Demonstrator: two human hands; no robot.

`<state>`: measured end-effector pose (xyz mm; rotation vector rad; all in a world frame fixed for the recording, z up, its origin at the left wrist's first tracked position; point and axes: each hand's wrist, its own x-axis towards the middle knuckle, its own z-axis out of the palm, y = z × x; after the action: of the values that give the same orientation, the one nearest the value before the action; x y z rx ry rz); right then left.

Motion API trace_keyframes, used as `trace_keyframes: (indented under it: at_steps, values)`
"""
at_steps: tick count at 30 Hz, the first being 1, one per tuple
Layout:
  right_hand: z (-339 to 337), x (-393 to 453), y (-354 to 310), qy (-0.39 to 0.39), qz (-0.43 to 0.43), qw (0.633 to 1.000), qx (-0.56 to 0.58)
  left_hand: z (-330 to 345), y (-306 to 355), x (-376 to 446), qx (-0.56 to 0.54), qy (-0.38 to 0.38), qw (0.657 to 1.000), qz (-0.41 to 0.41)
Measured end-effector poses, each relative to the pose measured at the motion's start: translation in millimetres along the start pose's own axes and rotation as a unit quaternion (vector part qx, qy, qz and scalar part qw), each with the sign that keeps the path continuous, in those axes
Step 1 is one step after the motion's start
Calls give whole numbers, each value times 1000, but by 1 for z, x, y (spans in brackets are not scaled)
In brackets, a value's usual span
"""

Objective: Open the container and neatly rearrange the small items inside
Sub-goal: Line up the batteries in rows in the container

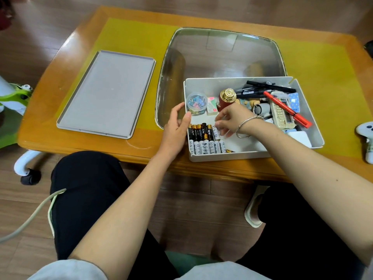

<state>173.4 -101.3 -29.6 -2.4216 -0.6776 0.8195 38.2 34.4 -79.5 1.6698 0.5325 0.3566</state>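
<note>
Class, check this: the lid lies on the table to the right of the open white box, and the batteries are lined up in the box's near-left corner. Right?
Not quite. The head view shows the lid lying to the left of the white box, not the right. The batteries are indeed lined up in its near-left corner.

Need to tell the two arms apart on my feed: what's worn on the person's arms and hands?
Both forearms are bare, no sleeves or gloves. The right hand has thin silver bangles at the wrist; the left hand wears nothing.
</note>
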Motion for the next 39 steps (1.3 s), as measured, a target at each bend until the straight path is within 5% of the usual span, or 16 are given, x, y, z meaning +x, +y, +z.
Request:
trace_keyframes:
  at_steps: [3,8,14,25,34,39]
  values:
    - [-14,-3,3,2,-19,998,-57,0,-1,0,2,0,1000,1]
    - [-12,-15,2,-176,12,932,-317,0,-1,0,4,-4,1000,5]
    - [4,-17,4,-152,-4,892,-425,-1,-1,1,19,2,1000,0]
    - [-13,-12,4,31,-15,939,-341,-1,-4,2,20,0,1000,3]
    - [-6,-5,2,72,-18,935,-348,0,-4,2,18,1,1000,4]
    - [1,0,-3,63,-30,968,-240,0,-3,2,17,6,1000,2]
